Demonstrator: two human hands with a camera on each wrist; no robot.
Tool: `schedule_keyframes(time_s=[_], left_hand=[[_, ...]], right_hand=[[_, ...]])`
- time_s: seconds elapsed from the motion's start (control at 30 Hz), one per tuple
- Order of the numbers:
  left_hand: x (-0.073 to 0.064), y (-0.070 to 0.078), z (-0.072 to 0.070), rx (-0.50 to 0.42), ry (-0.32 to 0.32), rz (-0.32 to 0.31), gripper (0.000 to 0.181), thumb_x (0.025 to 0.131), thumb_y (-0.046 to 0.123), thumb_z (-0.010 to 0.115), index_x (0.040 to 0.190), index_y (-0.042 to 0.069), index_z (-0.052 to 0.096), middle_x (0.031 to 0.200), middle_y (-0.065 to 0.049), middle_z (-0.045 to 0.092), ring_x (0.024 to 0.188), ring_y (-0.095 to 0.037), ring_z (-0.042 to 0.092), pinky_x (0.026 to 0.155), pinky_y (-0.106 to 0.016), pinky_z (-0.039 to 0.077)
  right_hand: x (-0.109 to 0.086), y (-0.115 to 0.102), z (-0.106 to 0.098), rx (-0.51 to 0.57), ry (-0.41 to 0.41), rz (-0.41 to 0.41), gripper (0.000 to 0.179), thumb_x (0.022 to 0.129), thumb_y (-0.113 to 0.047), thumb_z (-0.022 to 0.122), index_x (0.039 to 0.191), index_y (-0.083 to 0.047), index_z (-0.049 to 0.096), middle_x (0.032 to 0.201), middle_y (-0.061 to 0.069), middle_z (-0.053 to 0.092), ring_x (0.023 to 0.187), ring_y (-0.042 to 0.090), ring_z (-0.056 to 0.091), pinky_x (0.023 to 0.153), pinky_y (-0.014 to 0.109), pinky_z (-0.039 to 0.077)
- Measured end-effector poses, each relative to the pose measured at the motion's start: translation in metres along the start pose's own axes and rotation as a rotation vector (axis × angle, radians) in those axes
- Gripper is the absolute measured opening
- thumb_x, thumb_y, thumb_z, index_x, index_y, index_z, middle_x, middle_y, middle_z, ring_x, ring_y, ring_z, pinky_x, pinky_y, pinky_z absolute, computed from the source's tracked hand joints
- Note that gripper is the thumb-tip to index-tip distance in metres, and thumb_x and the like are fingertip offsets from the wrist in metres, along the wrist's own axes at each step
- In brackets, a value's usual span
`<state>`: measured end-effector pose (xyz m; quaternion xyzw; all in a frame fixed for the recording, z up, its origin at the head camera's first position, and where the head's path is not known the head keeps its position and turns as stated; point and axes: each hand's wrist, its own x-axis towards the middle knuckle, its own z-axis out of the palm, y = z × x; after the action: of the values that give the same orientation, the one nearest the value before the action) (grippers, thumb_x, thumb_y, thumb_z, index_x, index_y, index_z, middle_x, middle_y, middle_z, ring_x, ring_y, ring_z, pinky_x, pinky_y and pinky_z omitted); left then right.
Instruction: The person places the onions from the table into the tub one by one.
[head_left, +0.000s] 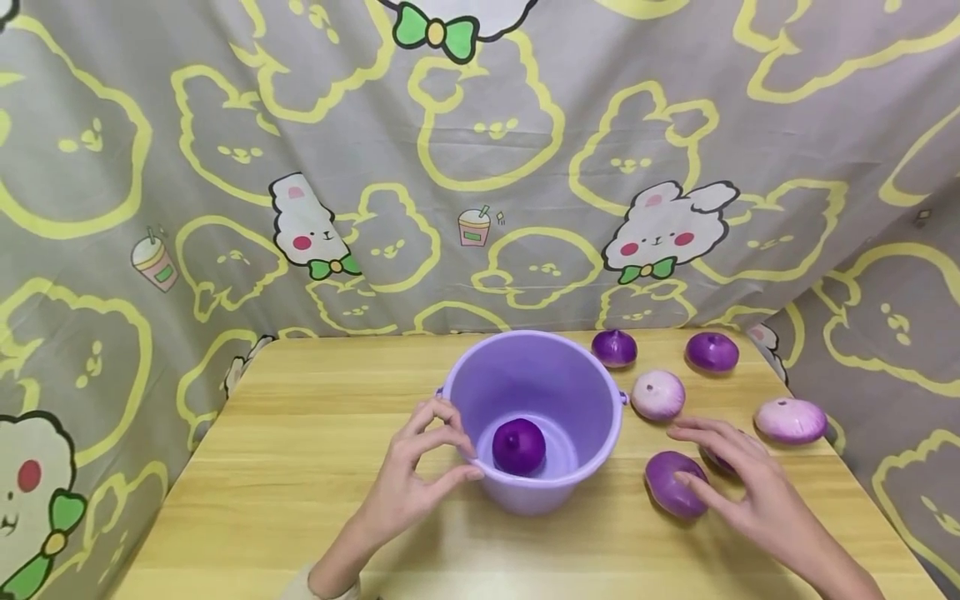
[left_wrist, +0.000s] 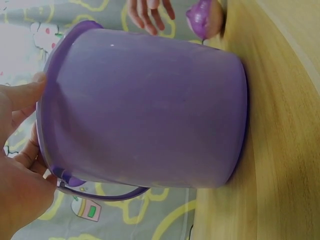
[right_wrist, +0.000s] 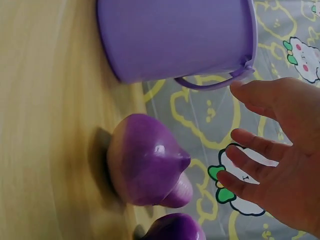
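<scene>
A light purple bucket (head_left: 528,497) stands upright on the table with one dark purple onion (head_left: 519,443) on its bottom. My left hand (head_left: 423,458) pinches the near-left part of the rim between thumb and fingers; the left wrist view shows the bucket's outer wall (left_wrist: 145,110). To the bucket's right, my right hand (head_left: 750,483) hovers with fingers spread and nothing in its grasp. Nearest to it is a purple onion (head_left: 672,485), seen apart from the hand in the right wrist view as a pointed onion (right_wrist: 147,160). Another onion (head_left: 716,460) is partly hidden behind the fingers.
Farther right and back lie a pale onion (head_left: 658,395), a second pale onion (head_left: 791,420), and dark purple onions (head_left: 712,352) near the far edge. The wooden table (head_left: 300,450) meets a patterned cloth (head_left: 480,167) at the back.
</scene>
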<state>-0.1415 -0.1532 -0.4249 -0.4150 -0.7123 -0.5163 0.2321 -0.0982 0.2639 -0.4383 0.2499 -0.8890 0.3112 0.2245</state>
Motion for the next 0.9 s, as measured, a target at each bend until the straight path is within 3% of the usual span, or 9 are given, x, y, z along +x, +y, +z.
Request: schedule_keyframes(time_s=[0.17,0.5,0.9], left_hand=[[-0.002,0.000,0.000,-0.003,0.006,-0.002,0.017,0.083,0.017,0.086,0.094,0.016,0.073,0.103,-0.004,0.058,0.109,-0.027,0.055,0.116,-0.051,0.035],[0.002,-0.001,0.000,-0.002,0.002,-0.001,0.017,0.083,0.017,0.086,0.093,0.015,0.072,0.103,-0.004,0.058,0.107,-0.027,0.055,0.115,-0.053,0.036],[0.002,0.000,0.001,0.001,0.006,0.006,0.016,0.084,0.018,0.086,0.092,0.016,0.072,0.102,-0.003,0.057,0.103,-0.028,0.056,0.112,-0.045,0.038]], right_hand=[[-0.004,0.006,0.004,-0.014,-0.006,-0.037,0.065,0.070,-0.004,0.089,0.130,-0.016,0.068,0.133,0.004,0.063,0.131,0.009,0.048,0.119,0.020,0.018],[-0.010,0.016,0.010,-0.024,-0.056,-0.088,0.066,0.068,-0.007,0.088,0.131,-0.012,0.067,0.132,0.007,0.060,0.128,0.013,0.050,0.113,0.011,0.028],[-0.018,0.022,0.016,-0.091,-0.078,-0.027,0.070,0.064,-0.010,0.095,0.128,-0.018,0.068,0.131,0.003,0.059,0.121,0.023,0.052,0.109,0.005,0.023]])
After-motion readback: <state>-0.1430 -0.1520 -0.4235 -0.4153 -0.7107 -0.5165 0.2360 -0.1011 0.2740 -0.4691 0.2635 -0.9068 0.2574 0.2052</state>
